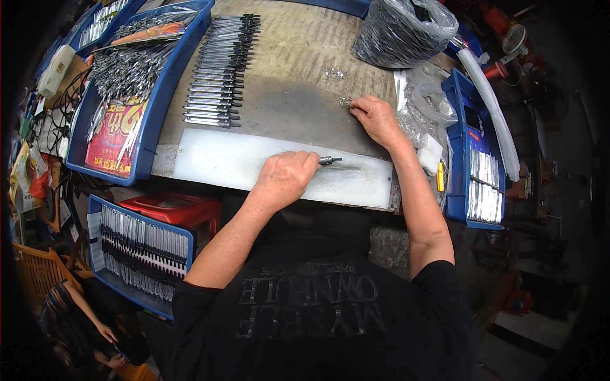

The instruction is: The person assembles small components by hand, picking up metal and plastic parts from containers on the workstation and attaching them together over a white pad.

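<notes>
My left hand (287,181) is closed over the white plastic strip (219,157) at the table's near edge. A slim metal rod (327,160) sticks out of that fist, its dark thin tip pointing right; the rest of it is hidden in the palm. Farther off and to the right, my right hand (376,119) has thumb and forefinger pinched together beside a few tiny shiny metal bits (345,101). Whatever lies between those fingertips is too small to make out. Left of centre, many similar rods (213,95) with black ends lie in a neat column.
A blue tray (147,136) heaped with loose metal rods stands at the left. Below it is a blue crate (188,244) of rods in rows. At far right are a plastic-lined bag (406,38), a blue bin (459,127) and a yellow-handled tool (440,178). Someone sits lower left.
</notes>
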### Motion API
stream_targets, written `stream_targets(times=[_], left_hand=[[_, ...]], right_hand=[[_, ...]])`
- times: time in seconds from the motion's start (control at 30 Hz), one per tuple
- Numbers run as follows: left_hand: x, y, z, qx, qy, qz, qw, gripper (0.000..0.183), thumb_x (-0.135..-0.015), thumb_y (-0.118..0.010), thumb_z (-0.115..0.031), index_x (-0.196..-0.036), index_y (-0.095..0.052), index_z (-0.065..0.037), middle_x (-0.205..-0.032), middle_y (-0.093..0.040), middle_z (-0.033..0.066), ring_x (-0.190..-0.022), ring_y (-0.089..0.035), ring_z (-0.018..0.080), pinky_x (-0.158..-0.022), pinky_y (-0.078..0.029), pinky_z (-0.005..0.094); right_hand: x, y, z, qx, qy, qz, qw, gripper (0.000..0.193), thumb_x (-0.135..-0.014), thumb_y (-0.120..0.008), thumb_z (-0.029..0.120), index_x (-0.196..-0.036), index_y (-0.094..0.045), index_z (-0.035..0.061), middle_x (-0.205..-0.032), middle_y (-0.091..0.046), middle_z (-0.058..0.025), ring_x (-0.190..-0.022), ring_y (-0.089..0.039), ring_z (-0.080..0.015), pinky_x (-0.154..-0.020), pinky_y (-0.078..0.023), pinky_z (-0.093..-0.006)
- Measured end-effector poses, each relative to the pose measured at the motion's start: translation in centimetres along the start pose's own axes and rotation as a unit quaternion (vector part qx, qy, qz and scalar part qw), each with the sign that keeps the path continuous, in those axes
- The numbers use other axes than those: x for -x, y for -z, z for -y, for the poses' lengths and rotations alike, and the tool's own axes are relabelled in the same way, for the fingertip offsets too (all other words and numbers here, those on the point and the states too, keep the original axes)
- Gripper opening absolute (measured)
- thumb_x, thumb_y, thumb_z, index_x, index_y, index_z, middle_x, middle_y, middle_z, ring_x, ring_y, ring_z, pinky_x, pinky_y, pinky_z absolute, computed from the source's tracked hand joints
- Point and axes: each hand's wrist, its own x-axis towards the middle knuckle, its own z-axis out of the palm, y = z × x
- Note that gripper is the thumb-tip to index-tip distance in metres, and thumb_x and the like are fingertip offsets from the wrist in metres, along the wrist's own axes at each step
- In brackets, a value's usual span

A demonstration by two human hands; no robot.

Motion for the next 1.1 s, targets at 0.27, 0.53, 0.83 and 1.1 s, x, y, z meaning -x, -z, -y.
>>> stream_targets(times=[0.27, 0.53, 0.83, 1.1], left_hand=[[0.1, -0.2, 0.2, 0.006, -0.002, 0.002, 1.0, 0.014, -0.072, -0.062, -0.012, -0.077, -0.052, -0.003, -0.059, -0.052, 0.0073, -0.053, -0.056, 0.0217, -0.046, -0.045, 0.0329], [0.1, -0.2, 0.2, 0.002, 0.0, 0.007, 1.0, 0.015, -0.072, -0.063, -0.012, -0.078, -0.052, -0.003, -0.059, -0.051, 0.007, -0.052, -0.056, 0.0217, -0.045, -0.045, 0.0329], [0.0, -0.1, 0.0, -0.001, 0.001, 0.007, 1.0, 0.011, -0.072, -0.059, -0.009, -0.075, -0.049, -0.004, -0.058, -0.05, 0.0065, -0.053, -0.055, 0.0214, -0.046, -0.045, 0.0328], [0.0, 0.2, -0.2, -0.003, 0.008, 0.014, 1.0, 0.008, -0.073, -0.056, -0.008, -0.073, -0.048, -0.005, -0.06, -0.05, 0.0063, -0.055, -0.056, 0.0217, -0.048, -0.046, 0.0331]], right_hand=[[0.2, -0.5, -0.9, 0.04, 0.045, 0.005, 0.998, 0.011, -0.077, -0.06, 0.009, -0.083, -0.059, 0.0004, -0.079, -0.057, -0.0134, -0.075, -0.057, -0.03, -0.067, -0.046, -0.0346], [0.5, 0.1, -1.3, 0.031, 0.021, 0.007, 0.999, 0.012, -0.078, -0.058, 0.01, -0.083, -0.058, -0.0005, -0.081, -0.058, -0.0149, -0.076, -0.057, -0.0312, -0.067, -0.046, -0.0367], [0.2, -0.3, -1.2, 0.076, 0.101, 0.005, 0.992, 0.006, -0.077, -0.052, 0.005, -0.074, -0.053, 0.0004, -0.074, -0.053, -0.0153, -0.071, -0.055, -0.0326, -0.063, -0.046, -0.0391], [0.4, -0.8, -0.9, 0.131, 0.044, 0.02, 0.99, 0.012, -0.079, -0.053, 0.012, -0.08, -0.052, 0.0006, -0.078, -0.054, -0.0161, -0.074, -0.053, -0.0343, -0.065, -0.043, -0.0403]])
